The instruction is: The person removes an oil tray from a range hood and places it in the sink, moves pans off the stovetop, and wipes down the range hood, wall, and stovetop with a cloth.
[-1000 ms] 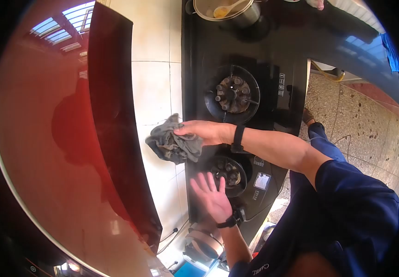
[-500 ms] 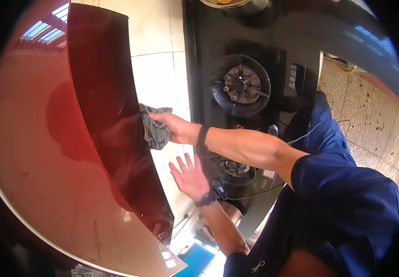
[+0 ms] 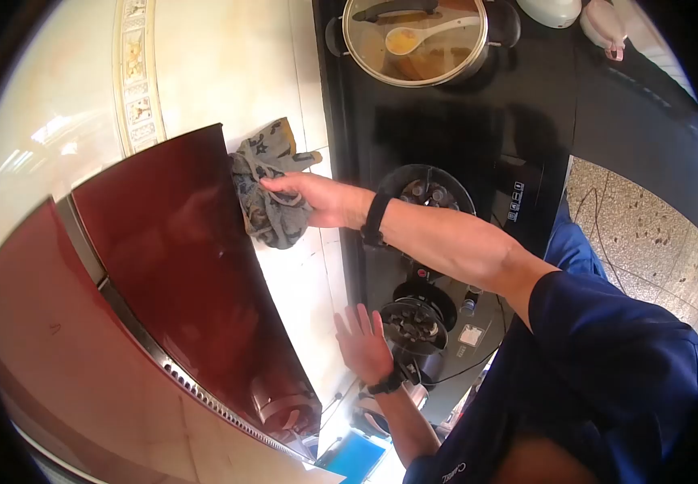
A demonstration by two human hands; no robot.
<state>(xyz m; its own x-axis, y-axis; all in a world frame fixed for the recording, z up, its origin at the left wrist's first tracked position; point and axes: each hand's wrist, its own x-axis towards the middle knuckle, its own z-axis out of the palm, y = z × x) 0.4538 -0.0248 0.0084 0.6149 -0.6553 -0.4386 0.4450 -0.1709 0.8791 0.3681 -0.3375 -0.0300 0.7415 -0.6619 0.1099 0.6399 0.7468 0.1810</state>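
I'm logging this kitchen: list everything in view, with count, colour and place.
Hood: 1, red, picture left
Cloth: 1, grey patterned, by hood's edge
Cooktop: 1, black, centre
Burners: 2, dark, on cooktop
Pot: 1, silver-rimmed, top
Spoon: 1, white, at pot
Vessel: 1, white, top right
Unclear object: 1, pink, beside vessel
Flat item: 1, blue, bottom
Wall: 1, cream tiled, behind cooktop
Floor: 1, speckled beige, picture right
Shirt: 1, navy, lower right
Trousers: 1, blue, picture right
Wristbands: at least 2, black, on wrists
Right hand: 1, bare, holding cloth
Left hand: 1, open, near lower burner
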